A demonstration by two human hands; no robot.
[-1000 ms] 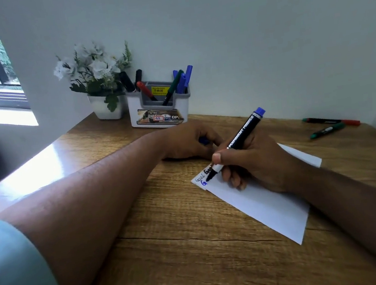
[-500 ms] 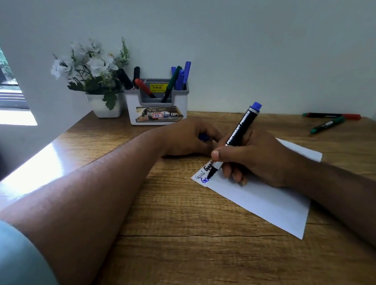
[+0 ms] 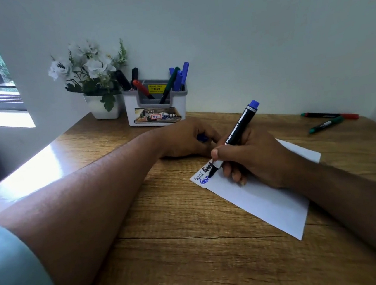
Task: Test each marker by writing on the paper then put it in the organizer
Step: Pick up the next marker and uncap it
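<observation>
The marker (image 3: 240, 131) is bodied in black, printed with white lettering, and ended in blue. The paper (image 3: 265, 199) is white, marked with black and blue writing. The organizer (image 3: 156, 106) is white with a grey insert; a yellow price sticker and a printed colour label are carried on it. Black, red, green and blue markers are held in it. The desk (image 3: 196, 259) is finished in brown wood grain. White flowers (image 3: 87, 64) with green leaves are set in a white pot. The sleeve (image 3: 14, 277) is pale teal.

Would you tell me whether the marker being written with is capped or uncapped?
Uncapped: the marker has its bare tip on the paper.
</observation>
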